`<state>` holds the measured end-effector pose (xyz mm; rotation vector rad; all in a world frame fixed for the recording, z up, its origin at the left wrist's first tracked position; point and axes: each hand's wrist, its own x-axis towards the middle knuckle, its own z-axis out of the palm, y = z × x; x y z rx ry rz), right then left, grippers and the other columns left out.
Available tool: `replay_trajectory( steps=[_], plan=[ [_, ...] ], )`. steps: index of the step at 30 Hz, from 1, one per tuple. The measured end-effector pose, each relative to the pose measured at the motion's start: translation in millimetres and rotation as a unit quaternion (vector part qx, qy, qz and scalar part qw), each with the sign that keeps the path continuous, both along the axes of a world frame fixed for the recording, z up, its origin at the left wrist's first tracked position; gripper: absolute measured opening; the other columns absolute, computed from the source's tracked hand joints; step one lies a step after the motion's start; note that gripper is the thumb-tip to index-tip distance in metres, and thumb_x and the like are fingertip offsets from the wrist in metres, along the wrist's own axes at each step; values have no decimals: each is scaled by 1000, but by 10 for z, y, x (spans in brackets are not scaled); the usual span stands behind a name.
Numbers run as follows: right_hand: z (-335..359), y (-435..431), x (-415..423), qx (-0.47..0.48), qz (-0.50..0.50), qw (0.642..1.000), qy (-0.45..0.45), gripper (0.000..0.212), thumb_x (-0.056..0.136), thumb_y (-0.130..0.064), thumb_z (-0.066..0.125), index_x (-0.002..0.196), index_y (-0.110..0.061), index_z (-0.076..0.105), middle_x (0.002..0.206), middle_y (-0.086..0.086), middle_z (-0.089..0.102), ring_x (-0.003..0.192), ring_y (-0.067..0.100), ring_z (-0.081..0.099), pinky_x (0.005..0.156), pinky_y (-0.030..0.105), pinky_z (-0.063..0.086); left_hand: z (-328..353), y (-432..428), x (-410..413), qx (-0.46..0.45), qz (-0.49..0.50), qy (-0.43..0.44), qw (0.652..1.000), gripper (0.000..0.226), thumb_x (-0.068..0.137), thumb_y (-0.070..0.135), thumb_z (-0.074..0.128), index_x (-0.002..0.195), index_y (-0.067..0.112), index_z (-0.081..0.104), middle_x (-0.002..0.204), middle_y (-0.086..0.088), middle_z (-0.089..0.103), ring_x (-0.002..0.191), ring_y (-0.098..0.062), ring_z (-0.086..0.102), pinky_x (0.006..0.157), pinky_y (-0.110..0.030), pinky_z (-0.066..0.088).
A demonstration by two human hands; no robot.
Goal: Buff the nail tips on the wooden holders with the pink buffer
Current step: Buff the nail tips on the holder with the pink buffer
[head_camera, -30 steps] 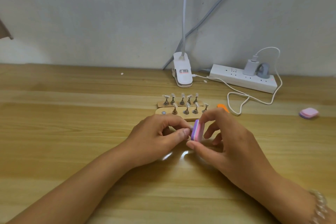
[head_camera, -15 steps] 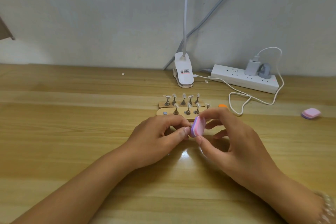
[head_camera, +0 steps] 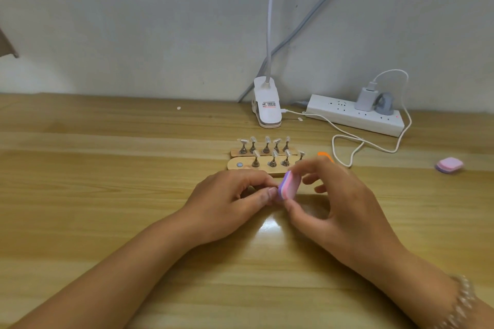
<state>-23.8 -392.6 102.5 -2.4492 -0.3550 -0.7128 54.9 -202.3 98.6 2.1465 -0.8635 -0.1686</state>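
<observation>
My right hand [head_camera: 339, 203] rolls the buffer [head_camera: 290, 185] from standing on edge to leaning toward one o'clock, more pink face showing, and my thumb slides from seven o'clock to six beneath it.

Pink buffer [head_camera: 290, 185] between two hands
The right hand [head_camera: 347, 208] pinches it; the left hand [head_camera: 227, 203] curls against its edge.

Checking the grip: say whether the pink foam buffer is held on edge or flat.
On edge: right hand pinches the pink foam buffer upright, layered side facing camera.
</observation>
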Motion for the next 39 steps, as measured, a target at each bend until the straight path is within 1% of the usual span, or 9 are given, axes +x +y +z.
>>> replay_trajectory(
  steps=[3, 9, 13, 16, 21, 24, 29, 34, 39],
  plan=[
    [-11, 52, -29, -37, 33, 999, -9, 31, 77, -32, 71, 104, -30, 55, 101, -25, 57, 93, 3, 56, 71, 34, 53, 0, -5, -3, -4, 1, -1, 1000, 18, 88, 44, 50, 88, 47, 67, 78, 25, 62, 67, 0, 51, 67, -33, 45],
    [11, -47, 17, 97, -8, 995, 17, 26, 80, -24, 73, 99, -26, 55, 96, -18, 64, 94, 9, 62, 78, 36, 53, 15, -15, 0, -21, -2, 19, 1000, 20, 89, 44, 51, 90, 42, 71, 88, 26, 70, 81, 4, 63, 78, -35, 51],
    [7, 48, -20, 20, 36, 999, 22, 31, 78, -31, 68, 106, -28, 55, 103, -22, 60, 98, 6, 60, 75, 32, 52, -4, -13, 6, -17, -1, 2, 1000, 18, 88, 45, 50, 90, 45, 69, 81, 25, 64, 65, 2, 52, 67, -31, 42],
    [-3, -14, 13, 42, 9, 999, 22, 30, 79, -23, 74, 102, -27, 55, 100, -21, 61, 96, 8, 60, 78, 32, 51, 0, -14, 6, -15, 1, 1, 1000, 19, 88, 47, 51, 89, 44, 70, 83, 25, 66, 68, 1, 54, 70, -35, 46],
    [-8, 24, -12, 17, 39, 999, 21, 32, 79, -36, 66, 109, -31, 55, 105, -24, 60, 97, 5, 59, 75, 33, 52, 2, -7, 10, -9, -2, -6, 1000, 19, 88, 44, 50, 91, 45, 69, 81, 24, 63, 66, -2, 51, 71, -38, 47],
    [-6, -11, 15, 48, 7, 998, 27, 29, 80, -28, 75, 103, -30, 57, 102, -24, 61, 95, 7, 60, 76, 35, 52, 2, -5, 15, -7, -4, -5, 1000, 18, 87, 48, 50, 92, 47, 68, 83, 24, 65, 67, -1, 52, 70, -36, 47],
    [3, 44, -8, 43, 49, 997, 33, 30, 80, -34, 68, 108, -30, 58, 103, -22, 62, 97, 9, 60, 75, 33, 52, -6, -3, 20, -11, -9, -7, 1000, 17, 88, 43, 52, 85, 51, 65, 77, 25, 61, 63, 1, 49, 66, -33, 43],
    [16, 34, -12, 22, 31, 999, 28, 30, 80, -36, 67, 109, -29, 58, 102, -22, 61, 96, 7, 59, 76, 34, 52, -14, -7, 22, -35, -4, 12, 999, 17, 87, 42, 55, 93, 44, 70, 84, 21, 66, 72, -5, 56, 76, -45, 51],
    [6, -20, 20, 80, 17, 996, 25, 25, 83, -25, 73, 102, -26, 58, 99, -19, 63, 95, 9, 61, 82, 37, 51, -35, -6, 31, -63, -8, 35, 997, 17, 87, 41, 57, 94, 39, 72, 72, 19, 62, 60, -5, 47, 66, -31, 38]
  ],
)
